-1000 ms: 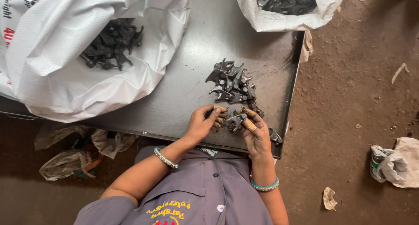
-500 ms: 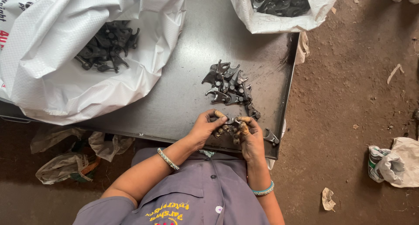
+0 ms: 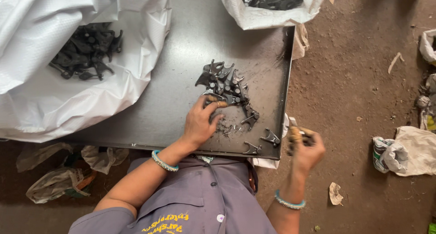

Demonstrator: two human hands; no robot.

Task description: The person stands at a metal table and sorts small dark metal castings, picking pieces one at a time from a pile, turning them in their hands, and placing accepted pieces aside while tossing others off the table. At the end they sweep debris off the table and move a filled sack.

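A pile of dark forked metal parts [image 3: 223, 82] lies on a grey metal tray-table [image 3: 181, 57]. My left hand [image 3: 200, 123] rests on the table with its taped fingertips touching the near edge of the pile and its thumb apart. My right hand [image 3: 305, 147] is off the table's right edge, over the dirt floor, and its taped fingers are closed around a small dark metal part [image 3: 308, 138]. Three loose parts [image 3: 270, 137] lie near the table's front right corner.
A big white sack [image 3: 68, 79] at the left holds several dark parts. A second white sack [image 3: 268, 4] of parts sits at the back right. Crumpled bags [image 3: 408, 150] and scraps lie on the dirt floor [image 3: 359, 79] to the right.
My right hand has left the pile and swung right past the table edge with a part in it. My left hand has reached forward to the pile.
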